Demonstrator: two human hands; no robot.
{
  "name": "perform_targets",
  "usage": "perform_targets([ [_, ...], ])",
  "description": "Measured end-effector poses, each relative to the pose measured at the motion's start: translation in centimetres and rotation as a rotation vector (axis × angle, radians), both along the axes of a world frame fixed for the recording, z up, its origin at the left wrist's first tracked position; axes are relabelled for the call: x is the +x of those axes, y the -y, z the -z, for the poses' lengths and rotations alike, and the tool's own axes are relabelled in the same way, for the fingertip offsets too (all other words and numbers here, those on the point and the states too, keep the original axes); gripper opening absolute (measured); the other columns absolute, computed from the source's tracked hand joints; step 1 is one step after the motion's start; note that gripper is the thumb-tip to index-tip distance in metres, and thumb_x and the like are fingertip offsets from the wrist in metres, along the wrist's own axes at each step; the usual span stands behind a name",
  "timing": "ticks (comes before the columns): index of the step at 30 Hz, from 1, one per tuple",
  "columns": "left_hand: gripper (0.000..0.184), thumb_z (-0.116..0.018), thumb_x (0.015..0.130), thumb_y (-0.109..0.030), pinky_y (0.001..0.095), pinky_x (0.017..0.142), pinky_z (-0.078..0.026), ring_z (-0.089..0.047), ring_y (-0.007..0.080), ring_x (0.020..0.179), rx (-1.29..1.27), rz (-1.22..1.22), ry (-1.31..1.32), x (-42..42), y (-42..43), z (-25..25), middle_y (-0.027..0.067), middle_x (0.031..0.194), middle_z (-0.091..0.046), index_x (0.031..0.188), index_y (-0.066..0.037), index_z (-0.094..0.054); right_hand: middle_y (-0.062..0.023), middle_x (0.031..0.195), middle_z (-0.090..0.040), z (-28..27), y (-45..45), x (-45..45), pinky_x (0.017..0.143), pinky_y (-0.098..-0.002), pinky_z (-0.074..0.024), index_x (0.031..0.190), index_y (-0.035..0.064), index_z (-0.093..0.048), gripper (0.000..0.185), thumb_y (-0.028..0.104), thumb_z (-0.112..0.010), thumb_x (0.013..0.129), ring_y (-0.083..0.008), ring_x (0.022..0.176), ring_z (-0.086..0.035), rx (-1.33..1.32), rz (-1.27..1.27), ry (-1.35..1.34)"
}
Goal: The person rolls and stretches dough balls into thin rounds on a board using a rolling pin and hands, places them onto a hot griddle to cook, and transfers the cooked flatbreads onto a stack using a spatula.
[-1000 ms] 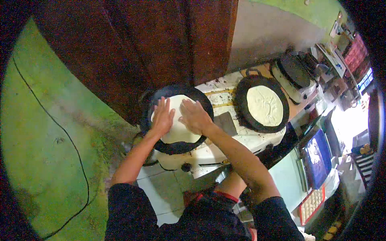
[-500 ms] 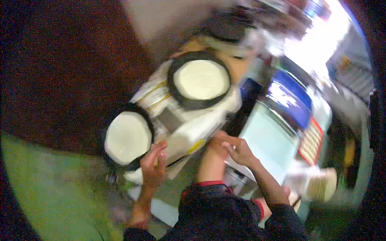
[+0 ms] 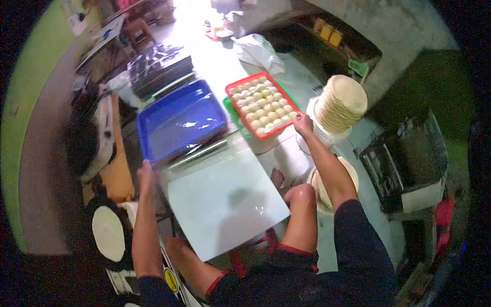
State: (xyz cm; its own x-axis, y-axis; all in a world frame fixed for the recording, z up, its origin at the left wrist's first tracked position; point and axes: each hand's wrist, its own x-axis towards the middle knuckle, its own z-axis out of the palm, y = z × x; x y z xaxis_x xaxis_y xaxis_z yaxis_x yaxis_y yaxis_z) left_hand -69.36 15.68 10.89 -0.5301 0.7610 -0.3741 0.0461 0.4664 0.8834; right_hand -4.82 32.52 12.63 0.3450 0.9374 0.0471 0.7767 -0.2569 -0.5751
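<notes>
At the near right corner of the red tray (image 3: 244,114) is my right hand (image 3: 304,124), its fingers closed; whether they grip a dough ball or the rim is hidden. Rows of pale round dough balls (image 3: 263,105) fill that tray. My left hand (image 3: 146,176) is beside the near left corner of the blue tray (image 3: 174,125), smeared by motion, so its fingers do not show clearly. A shiny liquid-looking film covers the blue tray's bottom. Between my arms, in front of me, lies a smooth pale slab (image 3: 220,204).
A tall stack of thin flat dough rounds (image 3: 341,105) stands right of the red tray, with more rounds (image 3: 327,192) lower down. At left, a white dough round (image 3: 108,234) lies on a dark round pan. A dark box (image 3: 409,158) stands far right.
My view has swung from the two dark pans toward the trays. My right hand has gone from near my knee to the red tray, my left from beside a pan to the blue tray.
</notes>
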Motion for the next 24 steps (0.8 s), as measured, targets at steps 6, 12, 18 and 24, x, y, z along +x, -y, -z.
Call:
perform_targets([
  [6,0.061,-0.063,0.094,-0.048,0.0383,0.052,-0.053,-0.066,0.0257,0.054,-0.207,0.211,-0.545,9.7,5.6,-9.2,0.0197,0.073,-0.067,0.099,0.013,-0.059,-0.0202,0.101,-0.073,2.2,-4.6,3.2,0.082,-0.0486,-0.0573,0.099,0.0085,-0.075,0.025,0.029,-0.066,0.088,-0.0375,0.095,-0.071,-0.116,0.147,0.205],
  [12,0.072,-0.086,0.075,-0.04,0.0418,0.054,-0.055,-0.069,0.0297,0.055,-0.456,0.432,-0.669,8.2,8.1,-1.9,0.0226,0.08,-0.07,0.113,0.011,-0.055,-0.019,0.095,-0.074,2.6,-6.5,2.7,0.077,-0.0484,-0.059,0.092,0.0069,-0.076,0.02,0.021,-0.061,0.089,-0.0364,0.091,-0.073,-0.107,-0.055,0.443],
  [18,0.103,-0.085,0.072,-0.043,0.0624,0.108,-0.036,-0.035,0.0439,0.142,-0.35,0.547,-1.109,11.5,7.4,-3.8,0.0278,0.158,-0.026,0.155,-0.014,-0.031,-0.0205,0.095,-0.073,1.5,-8.2,2.5,0.075,-0.0494,-0.0575,0.094,0.0075,-0.075,0.038,0.043,-0.072,0.08,-0.0386,0.089,-0.072,-0.013,0.062,0.293],
  [24,0.075,-0.075,0.085,-0.034,0.0675,0.112,-0.027,-0.027,0.0453,0.146,-0.136,0.653,-0.989,13.1,8.5,-5.1,0.0234,0.161,-0.021,0.15,-0.015,-0.041,-0.015,0.077,-0.073,-10.3,-11.0,-4.2,0.068,-0.0427,-0.0561,0.08,0.0062,-0.071,0.026,0.032,-0.072,0.076,-0.0293,0.076,-0.073,0.306,-0.223,0.029],
])
